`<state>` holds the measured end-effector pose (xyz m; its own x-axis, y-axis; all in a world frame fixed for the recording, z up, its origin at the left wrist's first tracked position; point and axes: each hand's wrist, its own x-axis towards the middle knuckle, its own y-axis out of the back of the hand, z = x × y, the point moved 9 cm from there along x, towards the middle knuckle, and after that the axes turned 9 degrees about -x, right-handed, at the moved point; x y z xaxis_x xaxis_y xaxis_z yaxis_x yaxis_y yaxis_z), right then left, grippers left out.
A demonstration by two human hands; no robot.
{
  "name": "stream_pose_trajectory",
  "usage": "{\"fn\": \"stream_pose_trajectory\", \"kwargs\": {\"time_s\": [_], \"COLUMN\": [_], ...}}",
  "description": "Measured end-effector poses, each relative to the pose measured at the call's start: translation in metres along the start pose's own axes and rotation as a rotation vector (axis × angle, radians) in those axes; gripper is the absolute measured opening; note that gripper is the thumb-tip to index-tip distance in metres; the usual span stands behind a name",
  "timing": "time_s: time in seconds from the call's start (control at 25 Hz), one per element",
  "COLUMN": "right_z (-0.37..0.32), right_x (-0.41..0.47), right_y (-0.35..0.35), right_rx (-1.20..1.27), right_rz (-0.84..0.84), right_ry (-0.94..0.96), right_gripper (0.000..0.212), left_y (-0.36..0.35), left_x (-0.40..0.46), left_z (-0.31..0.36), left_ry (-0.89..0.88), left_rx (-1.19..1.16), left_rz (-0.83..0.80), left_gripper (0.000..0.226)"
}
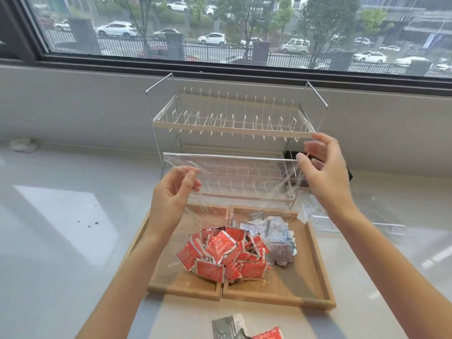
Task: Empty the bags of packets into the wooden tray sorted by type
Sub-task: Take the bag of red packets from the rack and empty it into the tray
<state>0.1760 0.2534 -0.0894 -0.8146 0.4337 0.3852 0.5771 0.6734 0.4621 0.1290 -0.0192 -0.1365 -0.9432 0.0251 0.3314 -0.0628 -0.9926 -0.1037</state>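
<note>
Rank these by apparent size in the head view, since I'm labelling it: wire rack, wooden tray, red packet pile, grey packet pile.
1. wire rack
2. wooden tray, close behind; nearness makes this unsure
3. red packet pile
4. grey packet pile

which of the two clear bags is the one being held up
The clear bag over the wooden tray, pinched by the left hand and right hand. The other bag lies flat right of the tray.

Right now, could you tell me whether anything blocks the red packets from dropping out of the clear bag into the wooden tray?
Only the clear bag itself: the red packets sit inside it, straddling the wooden tray's centre divider, beside the grey packets.
</note>
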Motion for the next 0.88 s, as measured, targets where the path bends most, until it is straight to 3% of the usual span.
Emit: {"fn": "stream_pose_trajectory", "kwargs": {"time_s": [0.12, 0.2, 0.28, 0.44, 0.52, 0.68, 0.88], "right_z": [-0.056, -0.079, -0.090, -0.078, -0.070, -0.061, -0.058], "right_x": [-0.008, -0.006, 0.003, -0.016, -0.032, -0.041, -0.046], "right_y": [-0.006, -0.023, -0.051, -0.118, -0.135, -0.143, -0.146], "right_rx": [-0.188, -0.160, -0.121, -0.322, -0.237, -0.079, 0.040], "right_rz": [0.025, -0.098, -0.355, -1.091, -1.307, -1.405, -1.407], "right_ry": [0.329, 0.387, 0.322, 0.173, 0.088, -0.009, -0.069], "right_gripper": [0.027, 0.020, 0.023, 0.032, 0.034, 0.025, 0.018], "left_y": [-0.008, -0.018, -0.026, -0.031, -0.026, -0.019, -0.020], "left_x": [0.001, -0.002, -0.007, -0.009, -0.008, -0.010, -0.006], "left_z": [0.008, 0.014, 0.020, 0.028, 0.029, 0.023, 0.020], "left_ry": [-0.021, -0.042, -0.065, -0.099, -0.114, -0.094, -0.075], "left_rx": [-0.007, 0.014, 0.053, 0.082, 0.118, 0.169, 0.166], "left_rz": [-0.024, -0.104, -0.181, -0.233, -0.215, -0.183, -0.200], "left_gripper": [0.010, 0.013, 0.015, 0.018, 0.017, 0.009, 0.009]}}
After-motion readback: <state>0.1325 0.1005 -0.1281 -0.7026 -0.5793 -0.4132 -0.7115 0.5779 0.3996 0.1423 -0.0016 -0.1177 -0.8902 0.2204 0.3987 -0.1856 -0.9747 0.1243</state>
